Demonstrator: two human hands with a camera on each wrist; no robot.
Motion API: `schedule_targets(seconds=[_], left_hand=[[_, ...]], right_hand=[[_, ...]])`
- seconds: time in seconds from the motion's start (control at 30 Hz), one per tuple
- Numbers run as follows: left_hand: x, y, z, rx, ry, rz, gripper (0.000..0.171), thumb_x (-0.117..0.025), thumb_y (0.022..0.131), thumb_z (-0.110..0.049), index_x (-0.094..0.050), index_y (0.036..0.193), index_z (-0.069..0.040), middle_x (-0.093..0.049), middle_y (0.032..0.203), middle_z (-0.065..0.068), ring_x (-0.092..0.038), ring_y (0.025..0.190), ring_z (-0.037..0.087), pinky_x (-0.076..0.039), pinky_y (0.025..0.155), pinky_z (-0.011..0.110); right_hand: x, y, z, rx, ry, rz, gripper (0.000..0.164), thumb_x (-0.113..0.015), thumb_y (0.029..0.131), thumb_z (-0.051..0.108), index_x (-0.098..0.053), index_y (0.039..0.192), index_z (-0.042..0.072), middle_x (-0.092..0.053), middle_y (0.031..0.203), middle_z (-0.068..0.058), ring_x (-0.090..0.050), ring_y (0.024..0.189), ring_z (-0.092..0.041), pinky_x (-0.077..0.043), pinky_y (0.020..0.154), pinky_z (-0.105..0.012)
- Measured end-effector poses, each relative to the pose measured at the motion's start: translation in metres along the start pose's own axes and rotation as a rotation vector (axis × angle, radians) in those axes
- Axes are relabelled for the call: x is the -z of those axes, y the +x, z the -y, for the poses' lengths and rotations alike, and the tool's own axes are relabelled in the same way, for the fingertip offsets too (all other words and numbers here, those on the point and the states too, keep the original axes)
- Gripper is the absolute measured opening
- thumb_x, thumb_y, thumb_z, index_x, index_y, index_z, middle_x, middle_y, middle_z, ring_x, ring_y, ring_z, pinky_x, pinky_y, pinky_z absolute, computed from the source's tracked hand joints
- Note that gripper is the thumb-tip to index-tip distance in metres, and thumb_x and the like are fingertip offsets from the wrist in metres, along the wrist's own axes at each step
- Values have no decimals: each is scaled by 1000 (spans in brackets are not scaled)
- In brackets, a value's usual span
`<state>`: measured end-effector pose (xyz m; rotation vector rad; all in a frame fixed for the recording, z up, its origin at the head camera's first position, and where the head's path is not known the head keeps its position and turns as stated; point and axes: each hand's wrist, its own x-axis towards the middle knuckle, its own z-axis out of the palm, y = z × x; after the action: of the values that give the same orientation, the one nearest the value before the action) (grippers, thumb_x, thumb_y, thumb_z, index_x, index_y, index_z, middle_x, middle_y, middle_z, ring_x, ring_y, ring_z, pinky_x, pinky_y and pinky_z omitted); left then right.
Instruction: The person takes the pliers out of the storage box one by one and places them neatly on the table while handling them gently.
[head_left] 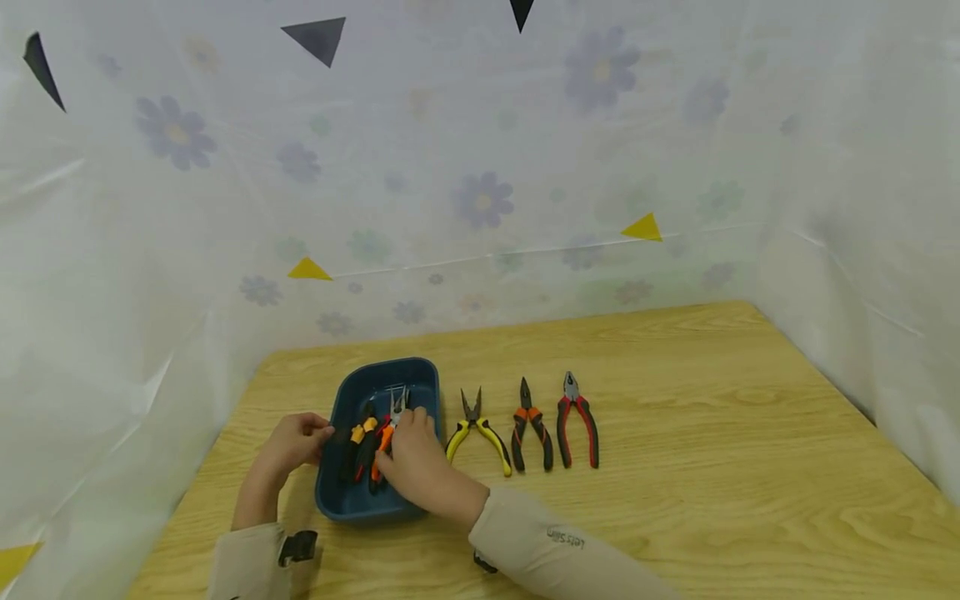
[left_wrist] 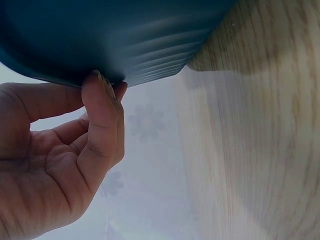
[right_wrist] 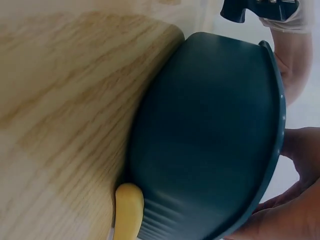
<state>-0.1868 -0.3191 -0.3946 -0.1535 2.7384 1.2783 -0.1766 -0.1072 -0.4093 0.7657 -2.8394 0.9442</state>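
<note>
A dark blue plastic bin (head_left: 347,507) stands on the table with several pliers inside. My left hand (head_left: 294,442) pinches its left rim between thumb and fingers; the left wrist view shows this hand (left_wrist: 65,150) at the rim. My right hand (head_left: 420,458) reaches over the right wall into the bin, its thumb at the orange-handled pliers (head_left: 381,454). In the right wrist view the bin's wall (right_wrist: 205,130) hides the fingertips of this hand (right_wrist: 295,210), so its hold is unclear. Beside the orange pair lie black-and-yellow-handled pliers (head_left: 366,446).
Right of the bin, three pliers lie in a row: a yellow-handled pair (head_left: 487,437), an orange-and-black pair (head_left: 531,425) and a red-and-black pair (head_left: 577,421). The wooden table (head_left: 712,433) extends right. A white flowered sheet (head_left: 420,217) encloses the back and sides.
</note>
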Motion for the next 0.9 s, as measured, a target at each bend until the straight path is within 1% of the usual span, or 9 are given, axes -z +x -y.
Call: schedule_targets(seconds=[0.13, 0.2, 0.3, 0.37, 0.5, 0.6, 0.77, 0.9], left_hand=[[1, 0, 0, -2, -4, -2, 24, -50, 98, -2, -53, 109, 19, -62, 85, 22, -58, 65, 19, -56, 61, 36], [1, 1, 1, -5, -7, -4, 24, -49, 98, -1, -53, 109, 20, -62, 85, 22, -59, 65, 19, -56, 60, 35], [2, 1, 0, -7, -7, -5, 23, -49, 98, -1, -53, 108, 20, -63, 84, 21, -60, 65, 20, -56, 60, 36], [2, 1, 0, -6, -3, -6, 23, -50, 98, -1, -54, 107, 19, -63, 83, 20, -60, 64, 18, -56, 60, 36], [1, 0, 0, -1, 0, -3, 22, -50, 98, -2, -54, 105, 18, -63, 82, 18, -60, 64, 17, -56, 61, 38], [-1, 0, 1, 0, -2, 2, 22, -50, 98, -2, -54, 105, 19, -63, 82, 18, -60, 64, 17, -56, 61, 38], [-1, 1, 0, -10, 3, -1, 22, -50, 97, -1, -54, 104, 19, -63, 81, 19, -60, 64, 18, -56, 61, 38], [0, 0, 0, -12, 4, 3, 22, -49, 97, 1, -53, 105, 21, -63, 81, 17, -60, 64, 17, -56, 62, 38]], right_hand=[[-6, 1, 7, -16, -165, 11, 57, -71, 87, 36, -52, 115, -9, -48, 103, -18, -45, 90, -26, -45, 79, -32], [-10, 2, 8, -29, -215, 20, 64, -73, 84, 41, -51, 119, -9, -49, 107, -19, -47, 94, -27, -47, 82, -32], [-14, 2, 10, -39, -279, 35, 72, -74, 82, 47, -52, 120, -9, -50, 110, -20, -49, 97, -29, -47, 84, -33], [-18, 2, 11, -60, -307, 50, 76, -74, 80, 51, -53, 122, -9, -51, 110, -20, -50, 98, -28, -48, 84, -33], [-26, 2, 14, -132, -358, 90, 89, -73, 76, 59, -50, 128, -8, -51, 119, -20, -51, 105, -30, -49, 87, -32], [-30, 3, 15, -179, -383, 103, 96, -73, 73, 63, -48, 132, -7, -49, 124, -21, -50, 111, -32, -49, 90, -33], [-32, 5, 16, -210, -399, 114, 97, -73, 70, 66, -51, 129, -8, -50, 117, -20, -49, 106, -31, -49, 89, -34], [-37, 8, 16, -246, -440, 134, 98, -71, 68, 71, -54, 126, -6, -50, 113, -18, -49, 102, -29, -48, 89, -35]])
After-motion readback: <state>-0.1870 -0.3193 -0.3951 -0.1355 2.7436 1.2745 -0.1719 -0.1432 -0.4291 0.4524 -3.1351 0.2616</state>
